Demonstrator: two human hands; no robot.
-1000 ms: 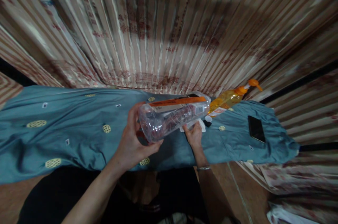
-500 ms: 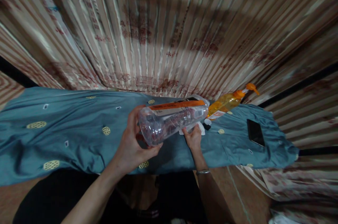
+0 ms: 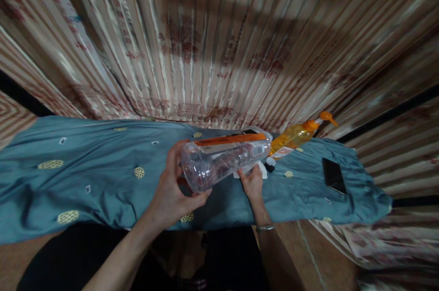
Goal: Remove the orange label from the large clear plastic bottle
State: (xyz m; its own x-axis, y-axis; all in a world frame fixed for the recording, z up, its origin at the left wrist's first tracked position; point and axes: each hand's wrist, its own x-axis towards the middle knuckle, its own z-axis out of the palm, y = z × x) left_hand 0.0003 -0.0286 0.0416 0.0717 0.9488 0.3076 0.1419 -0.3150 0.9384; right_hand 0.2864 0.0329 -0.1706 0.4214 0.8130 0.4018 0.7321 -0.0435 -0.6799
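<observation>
- A pleated curtain (image 3: 219,48) with reddish prints hangs behind a long surface spread with a rumpled blue-green cloth (image 3: 113,163), yellow ovals dotted over it.
- I see the clear bottle (image 3: 224,160) over the middle of the cloth, lying over on its side in the person's grip, its orange-striped label facing up.
- Its long axis runs from the left hand across to the right and a little toward the curtain, the far end pointing at the pump bottle (image 3: 291,140); whether the two touch, I can't tell.
- The left hand (image 3: 169,192) is curled wide round the near end, thumb below, fingers partly hidden behind.
- The right hand (image 3: 253,184), a bracelet (image 3: 265,227) on its wrist, has its fingertips together on a white tissue (image 3: 262,170) by the bottle's lower side; how firmly it pinches, I can't tell.
- A small white disc (image 3: 270,161) and a black bit (image 3: 270,168) sit just beside the tissue.
- Well off to the right lies a dark phone (image 3: 334,175).
</observation>
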